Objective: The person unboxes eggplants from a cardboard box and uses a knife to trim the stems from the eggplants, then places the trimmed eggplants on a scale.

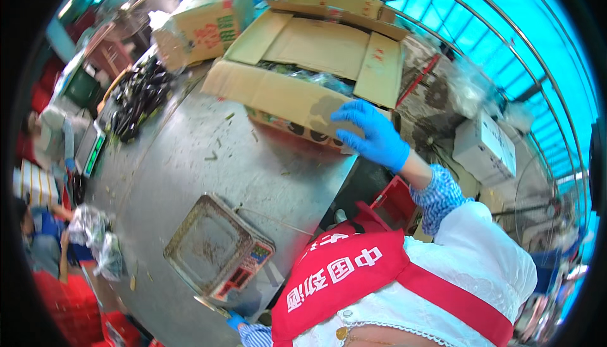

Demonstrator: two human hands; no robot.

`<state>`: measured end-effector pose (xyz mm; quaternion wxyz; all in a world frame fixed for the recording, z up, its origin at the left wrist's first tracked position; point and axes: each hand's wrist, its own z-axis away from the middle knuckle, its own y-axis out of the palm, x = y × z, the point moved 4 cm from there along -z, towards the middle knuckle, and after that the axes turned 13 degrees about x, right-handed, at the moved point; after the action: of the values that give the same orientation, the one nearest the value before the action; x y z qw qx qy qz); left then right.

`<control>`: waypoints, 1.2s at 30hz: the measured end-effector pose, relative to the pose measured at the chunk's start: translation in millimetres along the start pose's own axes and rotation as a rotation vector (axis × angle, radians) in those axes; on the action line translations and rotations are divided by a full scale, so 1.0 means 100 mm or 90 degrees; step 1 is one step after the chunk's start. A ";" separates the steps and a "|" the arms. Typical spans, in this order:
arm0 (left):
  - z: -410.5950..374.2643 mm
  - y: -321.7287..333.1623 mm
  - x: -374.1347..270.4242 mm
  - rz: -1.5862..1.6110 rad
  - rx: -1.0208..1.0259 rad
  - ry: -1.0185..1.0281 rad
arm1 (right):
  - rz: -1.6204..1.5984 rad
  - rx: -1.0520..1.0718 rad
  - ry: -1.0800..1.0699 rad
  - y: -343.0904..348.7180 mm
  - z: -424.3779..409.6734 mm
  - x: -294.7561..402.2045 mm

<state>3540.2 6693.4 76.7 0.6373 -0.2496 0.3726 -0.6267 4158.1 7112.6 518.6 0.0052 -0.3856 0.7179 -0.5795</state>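
My right hand (372, 133), in a blue glove, is at the near right corner of an open cardboard box (280, 88). Its fingers are spread over the box's front flap, on which a shadow falls; whether they touch it I cannot tell. Dark contents under clear plastic (327, 80) show inside the box. My left hand (235, 321), also blue-gloved and mostly hidden by the picture's lower part and sleeve, grips a thin knife-like tool (211, 306). That tool lies beside a worn weighing scale (213, 245) with a dirty pan, on the metal table (156, 190).
Dark eggplants (140, 98) are heaped at the table's far left, near a scale with a lit green display (94, 150). Another carton (208, 26) stands behind. A person (42, 238) handles plastic bags (97, 238) at left. A red crate (391, 202) and white box (483, 147) are at right.
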 end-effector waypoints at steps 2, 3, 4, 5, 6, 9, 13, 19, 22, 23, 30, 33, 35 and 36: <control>-0.25 -0.25 0.32 -0.012 0.003 -0.037 | 0.013 -0.031 0.044 -0.30 0.09 0.07; -0.31 -0.29 0.47 -0.004 0.002 -0.064 | -0.005 -0.054 0.060 -0.45 0.04 -0.03; -0.32 -0.34 0.54 0.005 -0.004 -0.098 | -0.007 -0.064 0.105 -0.57 -0.05 -0.12; -0.36 -0.39 0.53 0.006 -0.040 -0.057 | 0.008 -0.047 0.111 -0.60 -0.17 -0.26; -0.34 -0.56 0.44 0.008 -0.082 -0.016 | 0.018 -0.034 0.117 -0.61 -0.30 -0.44; -0.26 -1.21 0.11 0.007 -0.210 0.110 | 0.219 -0.025 0.065 -0.37 -0.74 -0.95; 0.55 -1.74 -0.69 0.046 -0.318 0.259 | 0.395 0.226 0.223 -0.05 -0.99 -1.29; 1.55 -2.01 -1.21 0.112 -0.336 0.377 | 0.499 0.353 0.135 -0.01 -1.28 -1.33; 1.75 -2.11 -0.99 0.145 -0.317 0.383 | 0.526 0.370 0.081 -0.27 -1.57 -1.22; 1.81 -2.14 -0.94 0.145 -0.304 0.386 | 0.548 0.385 0.085 -0.40 -1.62 -1.19; 2.66 -2.36 -2.74 0.145 -0.156 0.627 | 0.613 0.148 -0.082 -1.40 -1.74 -1.13; 3.31 -2.24 -3.80 0.154 -0.098 0.844 | 0.667 0.101 -0.115 -1.31 -1.77 -0.63; 4.02 -1.86 -4.69 0.020 -0.058 0.971 | 0.672 0.007 -0.172 -1.80 -1.64 -0.35; 4.32 -1.63 -5.03 -0.019 -0.020 1.044 | 0.622 -0.059 -0.259 -2.02 -1.55 -0.32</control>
<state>3812.3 7110.2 544.6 0.1507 0.2738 0.7253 -0.6134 4220.4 7252.6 724.7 0.3966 -0.1108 0.8233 -0.3907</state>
